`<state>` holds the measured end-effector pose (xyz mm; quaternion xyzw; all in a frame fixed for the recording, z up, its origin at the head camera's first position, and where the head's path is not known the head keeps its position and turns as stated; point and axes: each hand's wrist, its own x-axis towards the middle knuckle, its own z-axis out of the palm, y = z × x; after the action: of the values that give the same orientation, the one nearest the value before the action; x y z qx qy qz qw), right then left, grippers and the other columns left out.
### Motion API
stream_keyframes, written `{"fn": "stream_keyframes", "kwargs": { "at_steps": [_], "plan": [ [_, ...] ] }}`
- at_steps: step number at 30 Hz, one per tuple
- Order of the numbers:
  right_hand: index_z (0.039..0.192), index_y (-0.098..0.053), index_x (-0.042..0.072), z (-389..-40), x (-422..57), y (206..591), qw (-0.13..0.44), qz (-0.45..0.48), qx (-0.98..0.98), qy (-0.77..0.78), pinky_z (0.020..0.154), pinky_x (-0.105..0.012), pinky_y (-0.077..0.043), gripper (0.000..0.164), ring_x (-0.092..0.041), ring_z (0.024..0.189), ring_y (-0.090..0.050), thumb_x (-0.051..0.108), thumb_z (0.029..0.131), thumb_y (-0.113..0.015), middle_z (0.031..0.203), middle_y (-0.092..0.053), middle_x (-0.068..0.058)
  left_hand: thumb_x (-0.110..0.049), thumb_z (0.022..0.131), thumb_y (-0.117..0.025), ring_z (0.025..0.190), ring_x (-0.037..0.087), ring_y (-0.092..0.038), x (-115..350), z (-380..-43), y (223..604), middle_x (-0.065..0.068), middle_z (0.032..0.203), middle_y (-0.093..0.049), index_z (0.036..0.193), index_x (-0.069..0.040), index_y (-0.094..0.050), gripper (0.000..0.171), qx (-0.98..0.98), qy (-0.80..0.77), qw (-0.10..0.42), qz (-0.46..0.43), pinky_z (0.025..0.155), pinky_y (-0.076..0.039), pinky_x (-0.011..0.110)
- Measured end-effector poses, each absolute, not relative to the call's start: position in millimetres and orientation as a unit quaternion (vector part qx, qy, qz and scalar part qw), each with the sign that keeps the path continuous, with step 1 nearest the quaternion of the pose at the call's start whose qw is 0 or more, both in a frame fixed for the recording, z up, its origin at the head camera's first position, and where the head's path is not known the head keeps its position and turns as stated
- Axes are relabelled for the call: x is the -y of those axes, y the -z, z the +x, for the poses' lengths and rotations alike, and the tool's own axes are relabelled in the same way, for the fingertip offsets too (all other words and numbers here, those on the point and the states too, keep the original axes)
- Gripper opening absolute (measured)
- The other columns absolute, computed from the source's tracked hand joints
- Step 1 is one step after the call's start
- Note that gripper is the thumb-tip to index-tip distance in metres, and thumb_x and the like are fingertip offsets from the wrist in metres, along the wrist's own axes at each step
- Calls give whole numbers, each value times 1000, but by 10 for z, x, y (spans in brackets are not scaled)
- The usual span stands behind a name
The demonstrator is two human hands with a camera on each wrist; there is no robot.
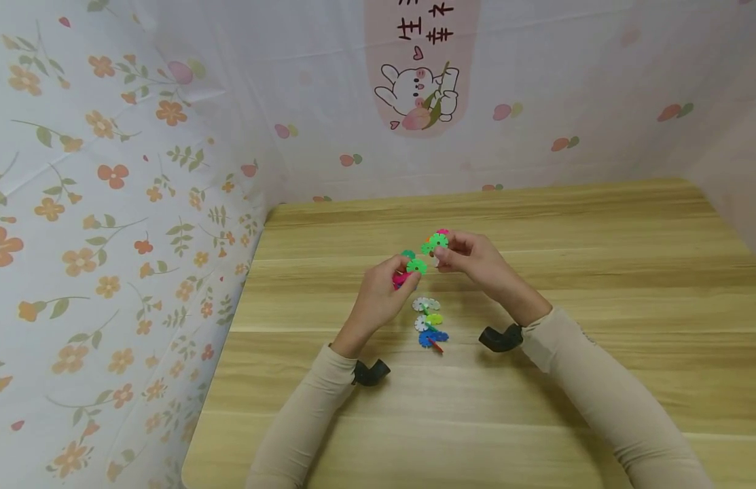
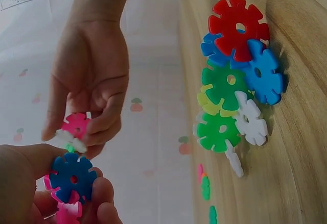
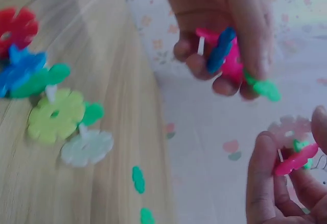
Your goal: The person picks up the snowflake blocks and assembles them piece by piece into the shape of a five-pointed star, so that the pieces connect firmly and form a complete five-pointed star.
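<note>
My left hand (image 1: 380,293) pinches a small cluster of slotted plastic snowflake discs. A green disc (image 1: 416,267) faces the head camera, and a blue disc (image 2: 73,178) with pink ones shows in the left wrist view. Just right of it and slightly farther off, my right hand (image 1: 480,263) holds another cluster: a green disc (image 1: 439,241), a pink disc (image 3: 296,159) and a whitish disc (image 3: 290,130). The two clusters are close together above the table; whether they touch cannot be told. Fingers partly hide both.
A joined chain of discs lies on the wooden table (image 1: 536,421) nearer the body, with red (image 2: 239,43), blue (image 2: 264,73), green, yellow and white pieces. Small green pieces (image 3: 138,179) lie farther back. Patterned cloth (image 1: 292,81) hangs behind and at the left. Each wrist carries a black mount (image 1: 501,337).
</note>
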<state>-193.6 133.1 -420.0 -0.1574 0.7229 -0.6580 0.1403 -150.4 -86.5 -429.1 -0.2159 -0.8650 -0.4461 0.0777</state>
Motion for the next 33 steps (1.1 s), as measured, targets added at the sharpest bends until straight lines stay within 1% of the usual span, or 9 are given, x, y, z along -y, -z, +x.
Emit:
{"fn": "stream_keyframes", "kwargs": {
  "at_steps": [2, 5, 8, 13, 20, 24, 27, 31, 33],
  "plan": [
    [123, -58, -7, -1917, -1318, 4173, 135, -161, -707, 676, 86, -33, -56, 41, -29, 99, -65, 25, 99, -66, 110, -64, -14, -16, 97, -67, 65, 11, -53, 860, -1501, 4282, 2, 82, -62, 101, -3, -65, 13, 867, 439, 79, -220, 54, -47, 22],
    [123, -56, -9, -1884, -1297, 4143, 128, -173, -681, 700, 88, -35, -55, 38, -22, 99, -67, 20, 99, -65, 110, -64, -13, -16, 96, -68, 64, 10, -50, 852, -1497, 4275, 1, 79, -59, 98, -3, -66, 13, 871, 427, 81, -228, 52, -43, 21],
    [122, -57, -9, -1860, -1275, 4126, 122, -182, -665, 714, 87, -37, -56, 35, -20, 98, -68, 17, 99, -65, 110, -65, -14, -16, 95, -68, 63, 10, -48, 842, -1492, 4263, 1, 76, -56, 98, -3, -66, 13, 874, 414, 85, -238, 52, -39, 21],
    [120, -58, -8, -1847, -1233, 4102, 114, -188, -667, 712, 85, -38, -56, 34, -20, 96, -69, 16, 98, -66, 111, -66, -16, -16, 96, -67, 61, 9, -44, 831, -1486, 4257, 0, 73, -51, 96, -3, -66, 13, 874, 406, 87, -251, 51, -35, 21],
    [120, -58, -9, -1846, -1217, 4092, 115, -191, -668, 710, 85, -36, -57, 32, -19, 96, -69, 14, 98, -65, 109, -67, -12, -16, 97, -66, 62, 10, -42, 831, -1485, 4265, -1, 72, -47, 93, -7, -62, 11, 877, 397, 89, -254, 53, -32, 22],
    [118, -59, -7, -1859, -1222, 4114, 113, -197, -667, 709, 86, -38, -56, 30, -20, 97, -69, 15, 98, -65, 110, -67, -14, -17, 98, -66, 64, 11, -42, 831, -1482, 4260, -1, 74, -47, 94, -7, -61, 11, 878, 394, 91, -257, 54, -33, 22],
    [118, -59, -7, -1869, -1223, 4137, 110, -201, -676, 701, 86, -37, -56, 32, -21, 97, -69, 16, 98, -66, 110, -67, -14, -17, 98, -65, 64, 11, -42, 829, -1479, 4253, -1, 74, -47, 94, -7, -60, 12, 879, 390, 94, -258, 54, -33, 22],
    [119, -57, -11, -1877, -1209, 4160, 103, -204, -688, 689, 85, -34, -56, 37, -23, 96, -69, 17, 97, -67, 111, -65, -21, -18, 98, -65, 64, 11, -43, 829, -1474, 4240, -1, 75, -47, 94, -8, -60, 12, 882, 383, 96, -258, 54, -34, 22],
    [117, -58, -11, -1875, -1198, 4162, 100, -201, -693, 685, 84, -34, -57, 36, -22, 96, -69, 17, 97, -68, 111, -65, -22, -17, 98, -65, 64, 11, -43, 831, -1472, 4238, -1, 74, -47, 93, -8, -59, 12, 883, 380, 96, -257, 54, -33, 22]
  ]
}}
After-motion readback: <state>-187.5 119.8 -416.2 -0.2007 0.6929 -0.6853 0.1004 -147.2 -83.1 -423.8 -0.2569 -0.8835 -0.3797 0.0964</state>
